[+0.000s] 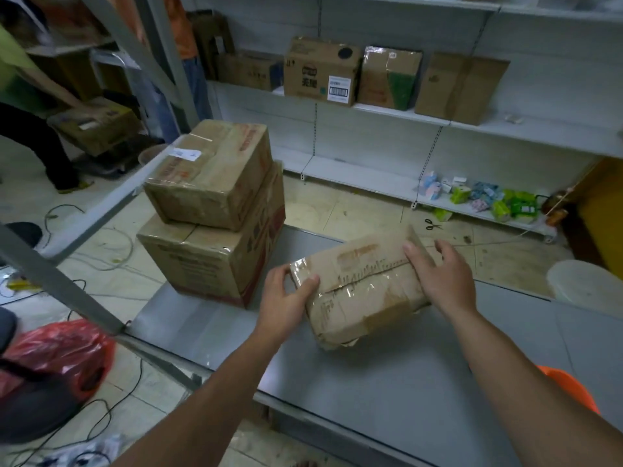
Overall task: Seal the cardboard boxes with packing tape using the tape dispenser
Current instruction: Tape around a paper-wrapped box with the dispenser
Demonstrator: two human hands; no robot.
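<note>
Head view: a worn box (364, 284) lies on the surface (371, 399), its seam running 8 to 2 o'clock under wrinkled tape. Left hand (286, 298) grips the 8 o'clock end. Right hand (438, 278) lies flat, fingers straight, on the 2 o'clock end. No dispenser shows. Best press the flaps shut and steady the box before taping. A stack (215, 210) sits at 10 o'clock.

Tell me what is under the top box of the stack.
A larger cardboard box lies under the top box, resting on the grey surface. Most of its lid is covered and cannot be seen.
</note>
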